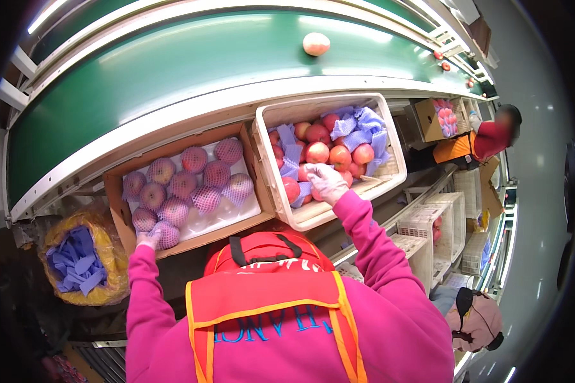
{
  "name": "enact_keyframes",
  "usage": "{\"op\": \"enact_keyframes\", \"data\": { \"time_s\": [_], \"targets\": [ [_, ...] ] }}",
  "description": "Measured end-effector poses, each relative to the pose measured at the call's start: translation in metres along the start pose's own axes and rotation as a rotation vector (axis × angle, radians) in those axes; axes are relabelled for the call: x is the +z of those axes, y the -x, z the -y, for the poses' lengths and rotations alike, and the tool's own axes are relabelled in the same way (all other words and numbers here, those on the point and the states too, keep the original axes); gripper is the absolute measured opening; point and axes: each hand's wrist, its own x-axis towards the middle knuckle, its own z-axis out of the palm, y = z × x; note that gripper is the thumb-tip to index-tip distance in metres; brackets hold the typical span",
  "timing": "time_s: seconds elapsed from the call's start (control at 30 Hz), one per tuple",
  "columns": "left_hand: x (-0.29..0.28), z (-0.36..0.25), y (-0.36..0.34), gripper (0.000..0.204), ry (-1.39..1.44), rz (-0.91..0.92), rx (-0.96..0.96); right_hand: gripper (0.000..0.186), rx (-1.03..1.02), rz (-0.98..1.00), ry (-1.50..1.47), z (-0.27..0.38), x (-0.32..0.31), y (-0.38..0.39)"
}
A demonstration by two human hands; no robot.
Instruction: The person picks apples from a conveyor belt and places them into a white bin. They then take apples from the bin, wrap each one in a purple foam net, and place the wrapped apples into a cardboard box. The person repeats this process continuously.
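Observation:
My left hand (148, 240), in a pale glove, grips a lilac net-wrapped apple (168, 233) at the lower-left corner of a cardboard box (267, 207). Inside, more wrapped apples (182, 185) sit on a white tray (217, 216) with bare cavities toward its lower right. To the right stands a white plastic crate (394, 147) of red apples (317, 153) and lilac foam nets (370, 127). My right hand (327, 182), in a white glove, reaches into the crate with its fingers curled on an apple at the near left, which they partly hide.
A green conveyor (191, 51) carrying apples (316, 44) runs behind both containers. A yellow bag (108, 274) of blue nets stands left. Crates (413, 250) line the right. One co-worker (492, 137) in orange vest stands upper right, another (476, 319) in pale pink lower right.

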Motion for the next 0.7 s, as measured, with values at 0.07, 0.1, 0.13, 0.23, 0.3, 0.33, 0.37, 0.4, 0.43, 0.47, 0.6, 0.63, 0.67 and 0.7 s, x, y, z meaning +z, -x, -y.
{"op": "enact_keyframes", "data": {
  "time_s": [0.07,0.1,0.13,0.23,0.3,0.33,0.37,0.4,0.43,0.47,0.6,0.63,0.67,0.7],
  "targets": [
    [-0.015,0.012,0.017,0.054,0.023,-0.241,0.211,0.021,-0.026,0.006,0.12,0.011,-0.008,-0.037],
    [-0.02,-0.002,0.041,0.047,0.159,-0.316,0.265,0.021,0.101,0.105,0.05,0.023,-0.012,-0.056],
    [-0.019,0.0,0.055,0.041,0.328,-0.331,0.32,0.021,0.042,0.099,0.124,0.007,-0.01,-0.079],
    [-0.008,0.01,0.098,0.034,0.415,-0.369,0.414,0.034,-0.157,0.01,0.467,-0.049,0.014,-0.15],
    [0.011,0.008,0.13,0.032,0.59,-0.332,0.294,0.054,-0.02,-0.108,0.439,-0.046,0.038,-0.182],
    [0.018,-0.017,0.149,0.031,0.654,-0.283,0.268,0.062,0.125,-0.076,0.405,-0.048,0.048,-0.195],
    [0.024,-0.044,0.172,0.03,0.715,-0.232,0.241,0.07,0.272,-0.041,0.371,-0.053,0.054,-0.206],
    [0.031,-0.064,0.184,0.028,0.76,-0.212,0.278,0.065,0.298,0.074,0.371,-0.06,0.053,-0.214],
    [0.035,-0.078,0.196,0.028,0.768,-0.188,0.286,0.06,0.312,0.2,0.378,-0.059,0.051,-0.214],
    [0.041,-0.091,0.199,0.029,0.718,-0.201,0.354,0.045,0.275,0.149,0.276,-0.06,0.046,-0.209],
    [0.064,-0.22,0.241,0.03,0.474,-0.212,0.665,0.023,-0.075,0.004,-0.291,-0.027,0.017,-0.17],
    [0.07,-0.261,0.246,0.035,0.559,-0.116,0.834,0.02,-0.134,0.019,-0.698,-0.029,0.016,-0.16],
    [0.071,-0.299,0.247,0.042,0.241,-0.193,1.07,0.019,-0.085,0.059,-0.736,-0.01,0.009,-0.143],
    [0.079,-0.339,0.252,0.045,0.118,-0.247,1.16,0.019,-0.038,0.087,-0.774,0.016,-0.006,-0.122]
  ]
}}
